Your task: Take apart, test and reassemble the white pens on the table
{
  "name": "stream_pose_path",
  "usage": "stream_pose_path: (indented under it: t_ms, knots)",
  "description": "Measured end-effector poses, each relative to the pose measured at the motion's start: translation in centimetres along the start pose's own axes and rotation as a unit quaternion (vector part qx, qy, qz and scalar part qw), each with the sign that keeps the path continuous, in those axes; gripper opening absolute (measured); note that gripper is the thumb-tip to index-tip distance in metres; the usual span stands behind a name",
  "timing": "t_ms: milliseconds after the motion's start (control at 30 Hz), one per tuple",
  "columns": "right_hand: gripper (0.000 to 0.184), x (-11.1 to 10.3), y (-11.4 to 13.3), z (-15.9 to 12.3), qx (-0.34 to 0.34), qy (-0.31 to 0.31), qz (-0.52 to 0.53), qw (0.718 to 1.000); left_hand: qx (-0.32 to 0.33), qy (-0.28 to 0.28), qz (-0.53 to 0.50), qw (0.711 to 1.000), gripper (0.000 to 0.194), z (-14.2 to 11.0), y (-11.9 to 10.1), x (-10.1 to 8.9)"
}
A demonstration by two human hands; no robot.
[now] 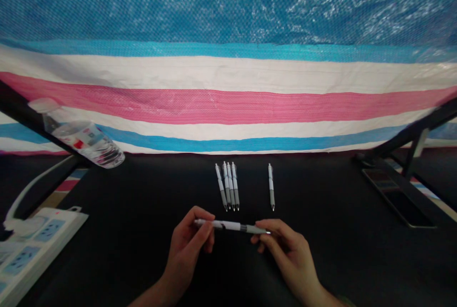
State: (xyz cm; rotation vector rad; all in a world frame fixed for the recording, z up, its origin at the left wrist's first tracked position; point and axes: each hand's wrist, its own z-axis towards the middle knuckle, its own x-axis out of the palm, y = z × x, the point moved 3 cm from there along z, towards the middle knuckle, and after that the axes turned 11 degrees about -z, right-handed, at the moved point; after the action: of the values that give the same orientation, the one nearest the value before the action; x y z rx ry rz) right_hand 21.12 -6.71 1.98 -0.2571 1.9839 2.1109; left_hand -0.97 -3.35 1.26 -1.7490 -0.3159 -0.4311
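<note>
A white and grey click pen (232, 225) is held level between my two hands, above the near part of the black table. The clicker end sits in the closed fingers of my left hand (191, 235). At the silver tip end, the fingers of my right hand (283, 245) pinch the grey grip. Just beyond, several similar white pens (230, 187) lie side by side with their tips toward me. One more white pen (271, 187) lies apart to their right, pointing the same way.
A clear plastic bottle (89, 140) stands at the far left, with a white power strip (50, 235) and plugged cable nearer. On the right lies a dark phone (398, 197) by a black support bar (414, 131). A striped plastic sheet (228, 107) hangs behind the black table (143, 202).
</note>
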Motion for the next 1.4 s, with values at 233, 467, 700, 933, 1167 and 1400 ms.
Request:
stream_pose_path:
  t_ms: [233, 467, 700, 933, 1167, 1400]
  knots:
    - [0.02, 0.0, 0.2, 0.1, 0.0, -0.001, -0.021, 1.0, -0.004, 0.016, 0.012, 1.0, 0.032, -0.1, 0.2, 0.0]
    - [0.023, 0.1, -0.5, -0.3, 0.002, 0.027, -0.099, 0.995, -0.011, 0.018, 0.001, 1.0, 0.031, 0.1, 0.2, -0.1]
    - [0.051, 0.4, -0.9, -0.4, 0.024, 0.077, -0.085, 0.993, -0.01, 0.037, 0.03, 0.999, 0.032, -0.3, 0.3, 0.3]
    - [0.045, 0.5, -1.0, -0.5, 0.025, 0.107, -0.076, 0.991, 0.001, 0.009, 0.015, 1.0, 0.033, 0.0, 0.0, 0.2]
    - [0.032, 0.4, -1.1, -0.2, 0.045, 0.08, -0.053, 0.994, -0.009, -0.005, -0.007, 1.0, 0.033, 0.0, 0.1, 0.3]
    - [0.034, 0.5, -0.7, -0.2, 0.034, 0.099, -0.054, 0.993, -0.013, -0.003, -0.004, 1.0, 0.031, -0.1, 0.2, 0.3]
